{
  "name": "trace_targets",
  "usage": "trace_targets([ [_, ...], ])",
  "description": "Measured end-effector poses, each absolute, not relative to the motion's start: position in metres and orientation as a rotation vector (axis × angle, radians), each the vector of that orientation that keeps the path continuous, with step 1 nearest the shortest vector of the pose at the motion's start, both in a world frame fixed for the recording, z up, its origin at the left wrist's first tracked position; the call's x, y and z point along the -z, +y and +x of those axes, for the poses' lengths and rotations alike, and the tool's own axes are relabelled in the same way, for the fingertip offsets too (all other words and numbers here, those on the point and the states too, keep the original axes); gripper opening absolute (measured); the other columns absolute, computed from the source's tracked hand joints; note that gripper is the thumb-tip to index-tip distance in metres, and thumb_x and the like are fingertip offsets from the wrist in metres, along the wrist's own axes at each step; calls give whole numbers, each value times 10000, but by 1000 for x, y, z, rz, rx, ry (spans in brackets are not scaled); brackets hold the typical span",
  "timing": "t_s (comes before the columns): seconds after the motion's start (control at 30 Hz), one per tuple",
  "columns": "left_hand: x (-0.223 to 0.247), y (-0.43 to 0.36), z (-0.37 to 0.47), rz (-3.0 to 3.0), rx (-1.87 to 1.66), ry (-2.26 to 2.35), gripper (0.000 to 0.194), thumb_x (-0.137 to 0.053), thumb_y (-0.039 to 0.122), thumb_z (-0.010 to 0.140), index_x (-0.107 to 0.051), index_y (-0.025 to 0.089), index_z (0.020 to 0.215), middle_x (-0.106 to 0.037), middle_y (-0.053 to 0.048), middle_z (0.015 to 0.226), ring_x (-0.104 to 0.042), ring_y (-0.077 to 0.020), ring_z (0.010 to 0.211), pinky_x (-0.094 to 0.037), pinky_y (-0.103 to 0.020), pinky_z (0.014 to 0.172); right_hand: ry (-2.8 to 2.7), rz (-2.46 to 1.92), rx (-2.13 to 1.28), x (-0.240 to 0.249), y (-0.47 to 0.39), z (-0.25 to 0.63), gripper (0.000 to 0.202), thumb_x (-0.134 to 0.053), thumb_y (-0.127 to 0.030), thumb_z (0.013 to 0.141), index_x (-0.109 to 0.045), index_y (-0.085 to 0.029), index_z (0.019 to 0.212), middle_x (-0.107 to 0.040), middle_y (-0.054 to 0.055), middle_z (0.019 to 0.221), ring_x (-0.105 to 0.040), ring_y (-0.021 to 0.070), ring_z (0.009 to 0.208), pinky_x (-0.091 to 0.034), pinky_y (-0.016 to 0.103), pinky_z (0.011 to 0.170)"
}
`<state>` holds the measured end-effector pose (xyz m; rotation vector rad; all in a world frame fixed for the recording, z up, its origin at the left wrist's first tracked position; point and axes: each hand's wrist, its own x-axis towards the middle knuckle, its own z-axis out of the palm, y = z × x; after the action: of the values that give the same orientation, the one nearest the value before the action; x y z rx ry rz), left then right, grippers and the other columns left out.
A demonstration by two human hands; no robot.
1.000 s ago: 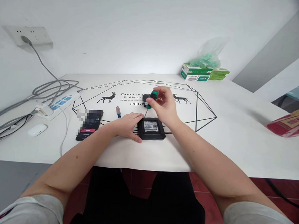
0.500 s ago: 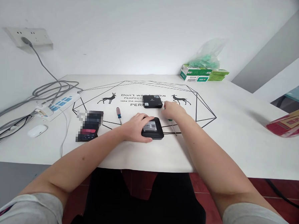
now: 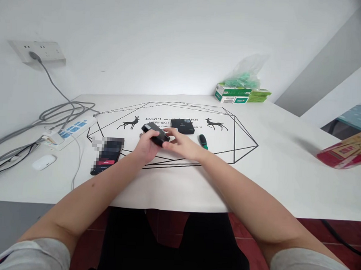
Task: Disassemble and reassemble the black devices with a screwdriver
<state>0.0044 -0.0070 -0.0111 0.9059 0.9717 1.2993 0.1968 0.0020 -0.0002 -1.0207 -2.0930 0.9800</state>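
Note:
A small black set-top box is held tilted above the table, in front of the printed words. My left hand grips its near left side, with the thumb over the top face. On the box's right end, the fingers and thumb of my right hand close around the edge. Just behind them, a second black set-top box lies flat. To the right of my right hand lies a screwdriver with a green and black handle; the forearm hides its shaft. My left hand covers nearly all of another screwdriver.
A phone lies left of my left forearm. Farther left are a white power strip, coiled grey cables, glasses and a white earbud case. Green boxes stand at the back; a red and yellow package is at right.
My left hand has lifted the set-top box off the table and tilted it. My right hand has let go of the green-handled screwdriver and moved left onto the box.

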Motion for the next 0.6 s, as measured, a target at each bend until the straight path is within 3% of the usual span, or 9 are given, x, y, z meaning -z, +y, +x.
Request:
trace_targets([
  [0.1, 18, -1, 6, 794, -1338, 917, 364, -788, 273, 759, -623, 213, 1077, -740, -67, 1002, -742, -296, 1073, -625, -509, 989, -2055, -1075, -851, 15, 1, 180, 509, -751, -468, 975, -657, -149, 1359, -719, 182, 1394, -727, 263, 1159, -616, 444, 1029],
  [0.2, 22, 4, 5, 741, -1352, 961, 403, -849, 216, 756, -615, 222, 1084, -746, -52, 1005, -756, -251, 1013, -640, -472, 964, -2069, -1127, -779, 27, 10, 176, 343, -693, -332, 1015, -688, -146, 1304, -750, 162, 1341, -749, 237, 1071, -615, 441, 1034],
  [0.3, 20, 8, -1, 695, -1314, 991, 342, -851, 200, 816, -620, 223, 1067, -757, -56, 1035, -769, -223, 989, -643, -460, 999, -2123, -1143, -615, 33, 20, 178, 291, -663, -248, 1027, -699, -135, 1293, -761, 172, 1325, -740, 258, 1134, -595, 447, 1067],
  [0.4, 17, 11, -9, 712, -1245, 1091, 217, -792, 119, 861, -644, 193, 1001, -768, -89, 1030, -789, -238, 1001, -653, -440, 1035, -2165, -1222, -440, 35, 26, 180, 249, -607, -190, 1049, -716, -139, 1267, -768, 174, 1301, -724, 268, 1199, -577, 429, 1083],
  [0.5, 20, 15, -15, 813, -1207, 1229, 215, -804, 50, 847, -664, 168, 960, -764, -113, 998, -809, -268, 988, -669, -423, 1016, -2180, -1317, -359, 35, 29, 180, 243, -555, -160, 1071, -738, -140, 1229, -765, 173, 1284, -718, 264, 1226, -553, 400, 1109],
  [0.6, 27, 23, -16, 858, -1185, 1358, 240, -856, 87, 852, -655, 160, 961, -737, -113, 897, -826, -315, 931, -678, -455, 947, -2177, -1388, -333, 34, 34, 178, 250, -542, -167, 1084, -752, -142, 1217, -752, 172, 1302, -722, 262, 1213, -544, 381, 1104],
])
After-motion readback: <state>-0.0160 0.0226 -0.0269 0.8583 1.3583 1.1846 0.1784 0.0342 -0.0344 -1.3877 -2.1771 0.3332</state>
